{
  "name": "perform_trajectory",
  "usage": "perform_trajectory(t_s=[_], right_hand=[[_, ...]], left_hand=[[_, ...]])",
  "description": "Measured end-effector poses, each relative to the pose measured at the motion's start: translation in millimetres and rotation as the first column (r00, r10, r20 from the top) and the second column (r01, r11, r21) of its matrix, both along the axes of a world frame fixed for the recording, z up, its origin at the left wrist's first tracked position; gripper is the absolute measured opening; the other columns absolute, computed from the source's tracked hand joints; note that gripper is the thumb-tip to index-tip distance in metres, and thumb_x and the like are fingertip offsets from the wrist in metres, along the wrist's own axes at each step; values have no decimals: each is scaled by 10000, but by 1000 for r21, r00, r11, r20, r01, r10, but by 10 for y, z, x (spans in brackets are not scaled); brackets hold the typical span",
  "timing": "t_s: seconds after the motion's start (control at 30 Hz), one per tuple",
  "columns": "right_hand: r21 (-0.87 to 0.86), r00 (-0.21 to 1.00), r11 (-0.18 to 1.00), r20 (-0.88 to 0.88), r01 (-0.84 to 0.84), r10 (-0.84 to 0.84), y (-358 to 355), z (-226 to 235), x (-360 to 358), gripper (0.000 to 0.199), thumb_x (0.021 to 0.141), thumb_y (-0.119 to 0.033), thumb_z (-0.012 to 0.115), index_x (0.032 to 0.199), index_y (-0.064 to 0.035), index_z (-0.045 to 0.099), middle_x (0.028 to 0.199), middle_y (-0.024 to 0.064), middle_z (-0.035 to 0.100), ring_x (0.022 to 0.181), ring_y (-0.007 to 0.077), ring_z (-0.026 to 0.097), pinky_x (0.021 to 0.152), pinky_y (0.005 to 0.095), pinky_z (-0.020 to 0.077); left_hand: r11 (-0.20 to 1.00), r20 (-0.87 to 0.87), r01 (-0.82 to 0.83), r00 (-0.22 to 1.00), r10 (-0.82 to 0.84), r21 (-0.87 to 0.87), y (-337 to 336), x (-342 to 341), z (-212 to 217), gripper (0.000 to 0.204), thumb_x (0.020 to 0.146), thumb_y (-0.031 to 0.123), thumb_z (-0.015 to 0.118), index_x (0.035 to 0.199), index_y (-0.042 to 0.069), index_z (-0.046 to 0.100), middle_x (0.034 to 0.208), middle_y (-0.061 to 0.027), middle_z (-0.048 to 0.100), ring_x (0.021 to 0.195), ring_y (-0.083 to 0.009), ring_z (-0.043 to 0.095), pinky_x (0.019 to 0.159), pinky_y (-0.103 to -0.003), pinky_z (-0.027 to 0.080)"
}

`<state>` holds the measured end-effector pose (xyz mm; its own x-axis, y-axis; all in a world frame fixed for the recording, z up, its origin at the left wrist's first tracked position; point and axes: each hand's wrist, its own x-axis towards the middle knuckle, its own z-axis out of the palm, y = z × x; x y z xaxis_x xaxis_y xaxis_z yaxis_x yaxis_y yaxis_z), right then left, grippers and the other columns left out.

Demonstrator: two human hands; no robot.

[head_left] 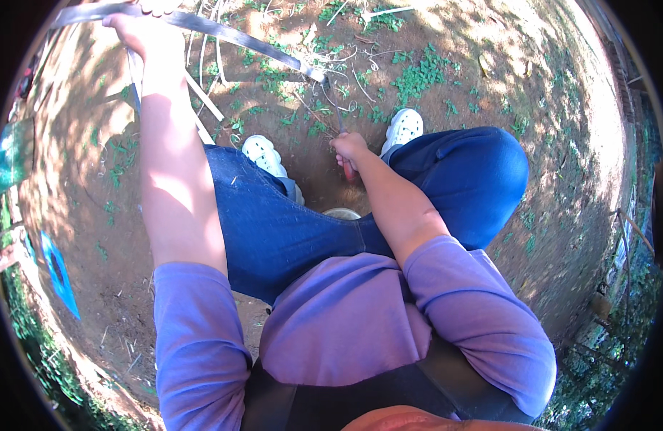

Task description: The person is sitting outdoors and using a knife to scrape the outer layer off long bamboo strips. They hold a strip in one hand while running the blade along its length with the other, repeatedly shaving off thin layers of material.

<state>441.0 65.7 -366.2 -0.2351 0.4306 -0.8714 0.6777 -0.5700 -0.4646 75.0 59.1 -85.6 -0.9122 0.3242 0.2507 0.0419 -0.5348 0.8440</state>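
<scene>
Wears a purple shirt and blue jeans, knees spread. Grips the red handle of a thin metal tool in the right hand, fingers curled closed around it, between the knees. Points the tool's dark shaft ahead, away from the lap, its long axis leaning slightly left. Has white shoes on the ground either side. Brings the tool's tip to the pale right end of a flat dark strip; cannot tell whether touching or just beside. Stretches the left arm far forward, left hand closed around the strip near its other end, fingertips partly cut off by the upper edge. Runs the strip's long axis from upper left down to the right, slightly bowed, across bare soil, pale sticks and low green plants.
</scene>
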Motion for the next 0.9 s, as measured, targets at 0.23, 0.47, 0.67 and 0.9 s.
perform_trajectory(t_s=[0.23,0.47,0.67,0.9], right_hand=[[23,999,999,-8,44,-44,-55,-154,-3,149,888,-180,666,892,-73,562,704,42,546,543,149,549,474,336,483],[2,998,999,-24,54,-54,-108,-149,-60,172,890,-177,664,987,-56,588,748,60,572,575,155,565,498,347,493],[38,994,999,-106,21,-17,-93,10,-171,204,885,-199,672,963,-34,581,681,49,566,525,150,564,474,326,484],[325,907,929,-312,-178,283,-317,917,-732,314,858,-265,682,1008,4,618,692,114,633,531,172,614,542,350,509]], left_hand=[[977,295,180,933,-205,111,-434,-537,-306,844,877,832,82,825,111,518,597,-12,365,511,-158,298,501,-296,316],[902,449,25,861,-238,431,-368,-494,-278,644,961,639,314,864,74,608,661,-69,526,603,-209,518,536,-329,353],[729,510,87,658,-553,679,-419,274,-16,590,954,587,359,877,65,622,693,-88,557,647,-236,555,547,-338,366],[471,443,-20,377,-814,882,-395,-14,-111,527,947,527,410,891,55,639,730,-111,592,699,-267,598,559,-348,380]])
